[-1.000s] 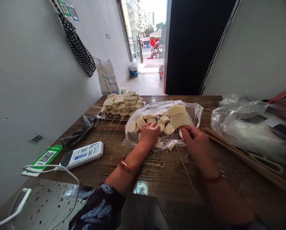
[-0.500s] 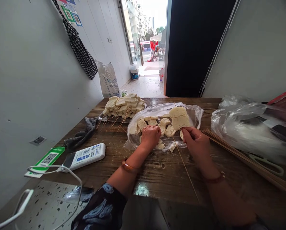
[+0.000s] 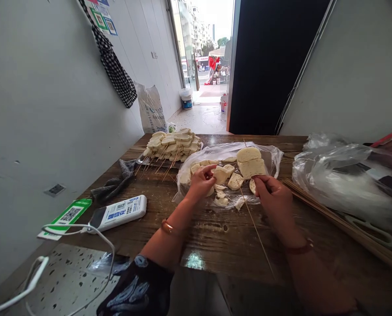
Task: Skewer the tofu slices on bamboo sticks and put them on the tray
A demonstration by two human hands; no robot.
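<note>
My left hand [image 3: 201, 181] has its thumb and fingers closed on a pale bread slice [image 3: 220, 174], just above the loose pieces on the plastic bag. With fingertips pinched at the lower edge of two skewered bread slices [image 3: 251, 163], my right hand [image 3: 273, 193] holds them upright. A skewer tip [image 3: 245, 143] pokes out above them; the part below is hidden by the hand. Another length of thin skewer [image 3: 255, 230] slants from a slice on the bag towards the table's front edge. Several loose bread slices [image 3: 236, 181] and torn bits lie on the clear bag [image 3: 212, 151].
At the back left, skewered slices [image 3: 174, 145] are piled on a tray. A bundle of skewers [image 3: 343, 224], green-handled scissors [image 3: 370, 230] and plastic bags [image 3: 334, 171] lie right. A white payment device [image 3: 119, 213], its cable and a dark cloth [image 3: 112, 184] are left.
My left hand has come up from among the loose pieces with a bread slice between its fingers. My right hand keeps hold of the skewered slices; the view has shifted slightly.
</note>
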